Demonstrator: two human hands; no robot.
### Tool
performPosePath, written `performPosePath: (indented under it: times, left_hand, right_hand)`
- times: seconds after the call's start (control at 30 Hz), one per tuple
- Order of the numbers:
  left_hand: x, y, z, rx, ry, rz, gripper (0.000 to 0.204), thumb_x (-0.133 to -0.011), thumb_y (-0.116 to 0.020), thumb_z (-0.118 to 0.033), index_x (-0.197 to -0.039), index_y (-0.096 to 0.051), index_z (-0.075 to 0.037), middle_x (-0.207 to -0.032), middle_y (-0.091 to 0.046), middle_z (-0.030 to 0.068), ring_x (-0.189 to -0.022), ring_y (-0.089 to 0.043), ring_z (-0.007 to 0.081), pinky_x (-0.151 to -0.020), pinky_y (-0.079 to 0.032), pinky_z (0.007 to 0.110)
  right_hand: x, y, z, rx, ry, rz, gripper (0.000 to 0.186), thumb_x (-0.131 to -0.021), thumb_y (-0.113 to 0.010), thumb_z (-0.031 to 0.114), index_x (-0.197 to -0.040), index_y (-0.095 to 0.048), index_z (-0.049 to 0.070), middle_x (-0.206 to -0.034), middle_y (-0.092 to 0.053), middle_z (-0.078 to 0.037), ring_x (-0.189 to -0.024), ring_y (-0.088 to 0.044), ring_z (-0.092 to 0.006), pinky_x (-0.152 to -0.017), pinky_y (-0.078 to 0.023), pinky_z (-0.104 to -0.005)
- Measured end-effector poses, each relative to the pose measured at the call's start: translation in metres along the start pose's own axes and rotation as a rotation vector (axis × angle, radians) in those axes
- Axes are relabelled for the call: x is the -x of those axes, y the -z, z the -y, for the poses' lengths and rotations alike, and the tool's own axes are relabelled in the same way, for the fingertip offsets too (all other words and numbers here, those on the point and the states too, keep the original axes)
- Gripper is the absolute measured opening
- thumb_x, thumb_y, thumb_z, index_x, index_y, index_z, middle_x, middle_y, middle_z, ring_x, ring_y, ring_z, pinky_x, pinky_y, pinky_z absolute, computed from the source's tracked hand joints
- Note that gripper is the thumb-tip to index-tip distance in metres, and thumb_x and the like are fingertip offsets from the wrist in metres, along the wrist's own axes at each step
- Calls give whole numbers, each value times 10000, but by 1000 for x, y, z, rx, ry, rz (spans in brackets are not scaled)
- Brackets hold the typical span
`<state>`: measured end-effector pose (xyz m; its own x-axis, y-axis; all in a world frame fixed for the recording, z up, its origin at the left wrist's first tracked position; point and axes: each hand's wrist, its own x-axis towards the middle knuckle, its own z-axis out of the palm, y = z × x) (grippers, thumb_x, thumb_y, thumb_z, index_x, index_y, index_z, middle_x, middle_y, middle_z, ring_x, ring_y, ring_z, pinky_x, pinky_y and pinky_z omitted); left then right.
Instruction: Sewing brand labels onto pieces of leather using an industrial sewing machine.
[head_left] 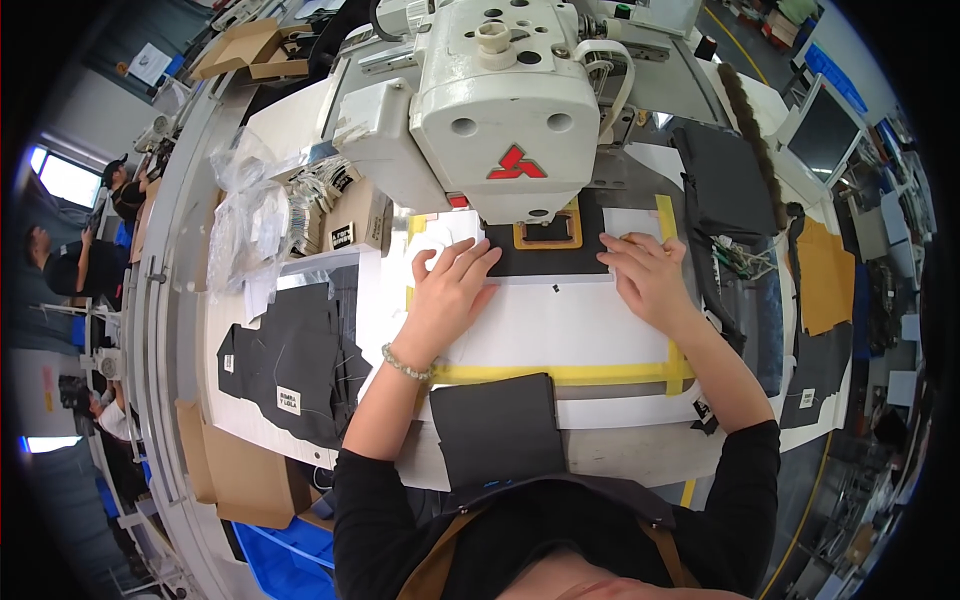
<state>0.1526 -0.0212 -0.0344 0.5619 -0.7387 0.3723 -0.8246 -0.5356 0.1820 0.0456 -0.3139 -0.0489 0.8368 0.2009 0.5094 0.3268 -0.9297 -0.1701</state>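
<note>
A dark fabric panel [505, 261] lies flat on a white board [540, 330] edged with yellow tape, beneath the white sewing machine head [500, 120]. A brass-coloured rectangular clamp frame [575, 227] sits over the middle of the panel. My left hand [448, 290] rests at the panel's left edge, fingers stretched out and nothing gripped. At the opposite edge, my right hand [652, 278] lies with bent, spread fingers, fingertips by the fabric's border. Part of the panel is hidden under the machine head. Another dark fabric piece [498, 430] hangs over the table's front edge before me.
Dark fabric pieces with pale labels [285, 350] lie to the left. Behind them stand a cardboard box [355, 215] of labels and a clear plastic bag [240, 200]. Folded dark fabric [725, 180] and a monitor [825, 130] are on the right. A blue bin [285, 560] stands lower left.
</note>
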Motion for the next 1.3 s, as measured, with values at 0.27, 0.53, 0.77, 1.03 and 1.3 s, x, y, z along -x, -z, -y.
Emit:
performPosePath:
  times: [0.27, 0.53, 0.77, 1.03, 1.3]
  left_hand:
    - [4, -2, 5, 12, 14, 7, 321, -822, -709, -188, -1135, -659, -139, -1260, -619, 3, -1208, -533, 182, -1016, -289, 456]
    - [3, -7, 2, -89, -108, 27, 292, -843, -671, -154, -1134, -679, -149, -1241, -635, -11, -1198, -543, 160, -1029, -303, 460]
    - [2, -7, 0, -98, -75, 36, 257, -852, -677, -153, -1108, -696, -164, -1217, -657, -14, -1154, -574, 156, -1012, -307, 456]
    - [2, -5, -4, -105, -77, 39, 246, -845, -684, -152, -1091, -702, -157, -1206, -665, -8, -1141, -579, 159, -1010, -315, 454]
    - [1, -4, -4, -122, -85, 32, 255, -838, -688, -147, -1092, -702, -156, -1203, -666, -8, -1119, -590, 160, -1002, -326, 447]
  right_hand:
    - [-3, 3, 3, -26, -28, 38, 315, -782, -647, 30, -1076, -661, 143, -1262, -639, 27, -1079, -570, -164, -863, -273, -381]
    - [-2, 1, 2, -6, -72, 84, 341, -815, -613, 42, -1139, -636, 145, -1316, -600, 29, -1125, -534, -169, -900, -267, -381]
    - [0, -2, -1, 38, -40, 149, 442, -778, -623, 22, -1201, -586, 143, -1354, -563, 43, -1120, -503, -163, -887, -285, -369]
    - [1, 0, -1, 30, -50, 181, 460, -770, -608, 3, -1206, -582, 146, -1369, -559, 44, -1104, -505, -170, -872, -284, -380]
    - [0, 3, 0, -19, -104, 200, 459, -783, -558, -12, -1209, -576, 157, -1372, -558, 46, -1118, -499, -194, -885, -279, -390]
